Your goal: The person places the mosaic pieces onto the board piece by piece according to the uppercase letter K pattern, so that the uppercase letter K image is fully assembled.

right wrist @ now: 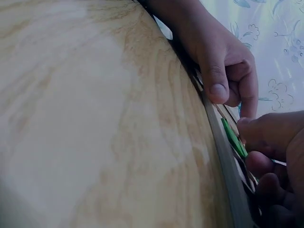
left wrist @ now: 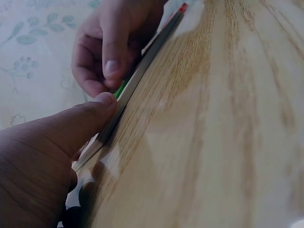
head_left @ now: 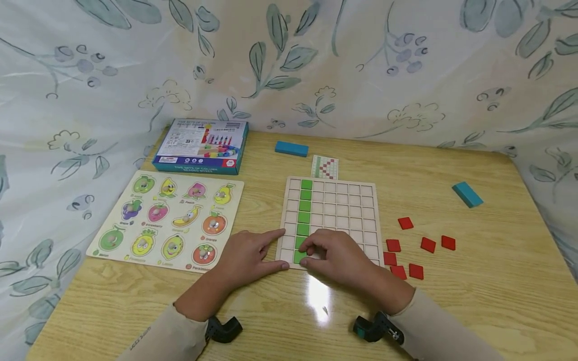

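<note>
A wooden grid board (head_left: pixel 331 179) lies on the table, its second column lined with green square tiles (head_left: pixel 304 217). At the board's near left corner, my left hand (head_left: pixel 246 254) rests with thumb and index finger spread, their tips touching the left side and front edge. My right hand (head_left: pixel 336 255) reaches over the near edge and pinches the lowest green tile (head_left: pixel 299 256) at its cell. In the right wrist view, that green tile (right wrist: pixel 233 137) sits slightly tilted beside the right fingertips; the left wrist view shows only a sliver of it.
Several red tiles (head_left: pixel 416 271) lie loose to the board's right. A patterned card (head_left: pixel 325 167) and a blue block (head_left: pixel 291 148) are behind it, another blue block (head_left: pixel 467 194) far right. A fruit puzzle board (head_left: pixel 169 220) and a boxed set (head_left: pixel 201 145) occupy the left.
</note>
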Action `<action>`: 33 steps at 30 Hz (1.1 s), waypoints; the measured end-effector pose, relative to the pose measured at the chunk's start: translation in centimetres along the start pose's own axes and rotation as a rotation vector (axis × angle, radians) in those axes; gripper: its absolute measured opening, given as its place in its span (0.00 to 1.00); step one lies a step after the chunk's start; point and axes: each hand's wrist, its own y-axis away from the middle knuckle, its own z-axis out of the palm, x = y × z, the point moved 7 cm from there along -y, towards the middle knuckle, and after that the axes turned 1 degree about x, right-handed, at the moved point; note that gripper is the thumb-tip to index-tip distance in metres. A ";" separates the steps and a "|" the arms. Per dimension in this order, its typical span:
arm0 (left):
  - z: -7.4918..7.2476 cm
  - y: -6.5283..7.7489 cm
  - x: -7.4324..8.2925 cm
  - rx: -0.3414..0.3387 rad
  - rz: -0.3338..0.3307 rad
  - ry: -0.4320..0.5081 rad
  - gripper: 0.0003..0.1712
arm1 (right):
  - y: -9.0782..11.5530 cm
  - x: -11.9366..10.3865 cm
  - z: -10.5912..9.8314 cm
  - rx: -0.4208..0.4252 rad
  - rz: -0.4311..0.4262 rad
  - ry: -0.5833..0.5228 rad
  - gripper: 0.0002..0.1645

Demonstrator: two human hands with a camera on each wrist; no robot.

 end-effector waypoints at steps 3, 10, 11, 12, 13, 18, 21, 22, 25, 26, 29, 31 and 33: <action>0.0 0.1 0.0 0.000 0.001 -0.003 0.43 | 0.2 -0.1 -0.3 -0.011 -0.015 -0.035 0.10; 0.0 -0.1 0.0 -0.004 -0.003 -0.017 0.45 | 1.1 0.1 -1.2 -0.029 -0.031 -0.064 0.11; 0.0 -0.1 0.0 -0.004 -0.005 -0.017 0.45 | 1.2 0.2 -1.5 -0.023 -0.034 -0.060 0.11; 0.0 -0.1 0.0 -0.004 -0.005 -0.015 0.45 | 1.4 0.3 -1.7 -0.015 -0.036 -0.057 0.11; 0.1 -0.1 0.0 -0.004 -0.006 -0.013 0.45 | 1.6 0.4 -1.9 -0.006 -0.038 -0.053 0.12; 0.2 0.0 -0.1 -0.005 -0.015 -0.007 0.45 | 2.6 0.9 -3.5 0.051 -0.049 -0.050 0.13; 0.2 0.1 -0.1 -0.006 -0.016 -0.008 0.45 | 3.3 1.3 -4.5 0.080 -0.053 -0.042 0.14; 0.2 0.1 -0.2 -0.007 -0.016 -0.009 0.45 | 3.5 1.4 -4.9 0.087 -0.046 -0.039 0.14; 0.3 0.1 -0.2 -0.011 -0.017 -0.011 0.45 | 4.3 2.0 -6.0 0.109 -0.021 -0.030 0.15; 0.3 0.1 -0.2 -0.012 -0.019 -0.011 0.45 | 4.5 2.2 -6.4 0.116 -0.008 -0.031 0.15; 0.3 0.1 -0.2 -0.013 -0.023 -0.012 0.45 | 5.5 2.9 -7.5 0.137 0.036 -0.046 0.15; 0.2 0.1 -0.1 -0.013 -0.024 -0.014 0.45 | 6.2 3.3 -8.3 0.151 0.069 -0.050 0.16; 0.2 0.1 -0.2 -0.012 -0.023 -0.017 0.45 | 6.9 3.8 -9.1 0.170 0.104 -0.036 0.17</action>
